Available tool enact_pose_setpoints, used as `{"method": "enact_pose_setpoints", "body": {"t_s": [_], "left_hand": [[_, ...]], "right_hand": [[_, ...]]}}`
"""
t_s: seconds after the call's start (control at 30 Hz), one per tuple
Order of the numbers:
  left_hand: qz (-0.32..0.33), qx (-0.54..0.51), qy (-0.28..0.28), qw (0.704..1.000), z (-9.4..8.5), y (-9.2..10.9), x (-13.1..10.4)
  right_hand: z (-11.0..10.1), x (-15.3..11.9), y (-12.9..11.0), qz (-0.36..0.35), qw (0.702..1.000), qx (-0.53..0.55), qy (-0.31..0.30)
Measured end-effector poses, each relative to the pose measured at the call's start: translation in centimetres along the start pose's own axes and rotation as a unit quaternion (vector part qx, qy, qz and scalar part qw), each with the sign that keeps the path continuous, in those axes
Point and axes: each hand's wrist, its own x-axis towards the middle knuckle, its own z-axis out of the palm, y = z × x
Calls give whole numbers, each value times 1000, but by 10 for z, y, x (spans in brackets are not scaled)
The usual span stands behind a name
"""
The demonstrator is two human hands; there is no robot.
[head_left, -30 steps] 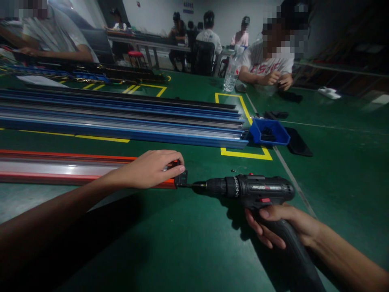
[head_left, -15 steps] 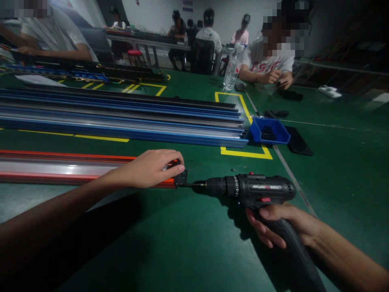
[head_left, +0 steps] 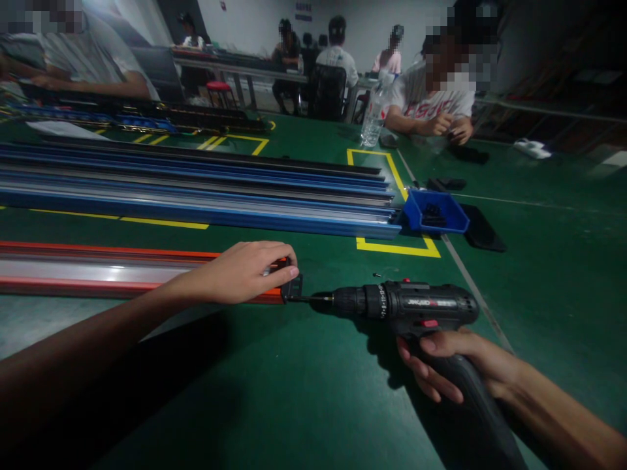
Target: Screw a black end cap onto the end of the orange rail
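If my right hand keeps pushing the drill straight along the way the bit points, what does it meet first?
The right hand aims the drill leftward; its bit already seems to touch the black end cap on the orange rail, beside the left hand.

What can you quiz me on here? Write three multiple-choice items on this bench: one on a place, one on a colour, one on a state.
1. Where does the blue bin sit?
A. at the right end of the blue rails
B. on the orange rail
C. beside the left hand

2. What colour is the rail under the left hand?
A. yellow
B. orange
C. white

3. How is the drill held?
A. lying loose on the table
B. gripped by its handle in the right hand
C. hung on a hook

Answers: 1 A, the bin stands at the rails' end; 2 B, the orange rail has orange edges; 3 B, fingers wrap the handle and the bit meets the black end piece.
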Motion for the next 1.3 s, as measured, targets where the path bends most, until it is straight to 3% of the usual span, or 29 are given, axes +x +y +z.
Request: {"method": "enact_pose_setpoints", "body": {"t_s": [1.3], "left_hand": [[-4,-6,-1,1000,-2,5,1]], "right_hand": [[-5,1,5,-13,1000,-7,6]]}}
